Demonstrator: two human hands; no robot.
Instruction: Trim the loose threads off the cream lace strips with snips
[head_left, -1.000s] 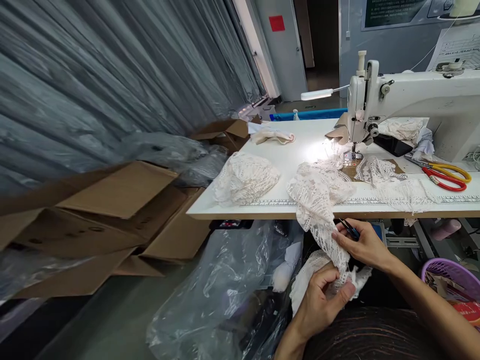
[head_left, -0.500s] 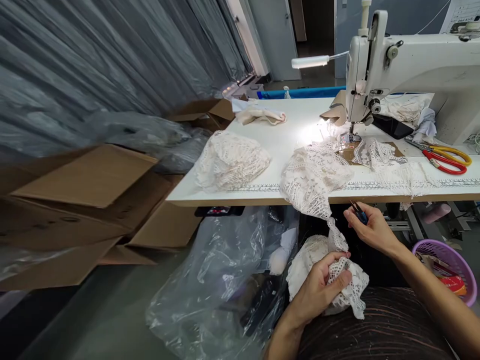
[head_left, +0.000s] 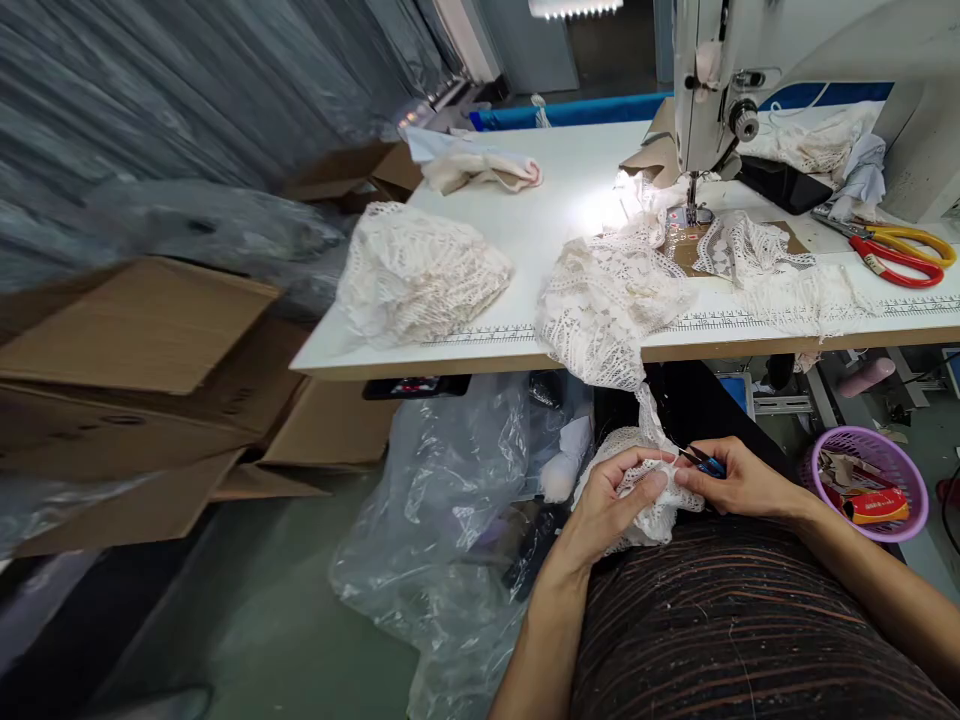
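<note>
White lace [head_left: 654, 525] pinched in left fingers [head_left: 651, 487] | probably light, soft, easily snagged | best held near edge | blue snips [head_left: 709, 465] grasped just beside, in right fingers [head_left: 693, 482]

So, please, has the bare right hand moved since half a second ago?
Yes: the bare right hand, holding blue snips, has moved downward in view, away from the white tabletop.

Sewing workshop, white sewing machine [head_left: 701, 120] on a ruler-edged table [head_left: 525, 225], scissors [head_left: 896, 250], lace pieces [head_left: 424, 275], open cardboard boxes [head_left: 135, 325]
</note>
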